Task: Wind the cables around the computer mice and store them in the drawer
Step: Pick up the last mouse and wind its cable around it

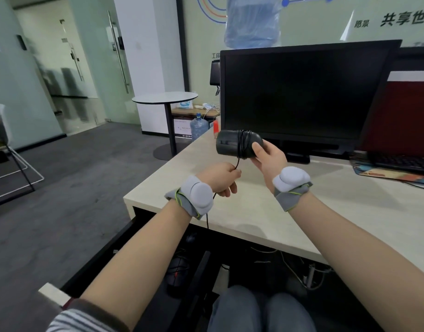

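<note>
Office interior with grey carpet, glass doors at left and a round side table in the middle distance. In the foreground, a pale desk carries a dark, switched-off monitor and, at far right, a keyboard lying on a patterned mat. A seated person works above the desk's near-left corner; both wrists wear grey strapped bands.

The right hand holds a black computer mouse in the air in front of the monitor, its grip clamped on the mouse's right end with the thumb lying over the top. Several turns of black cable encircle the middle of the mouse body. From the wound turns one strand drops to the left hand, whose grip is pinched together on it just below the mouse. The rest of the cable hangs down past the left wrist toward the open drawer under the desk's edge.

Inside the dark drawer, a second mouse is dimly visible; its details cannot be made out.
</note>
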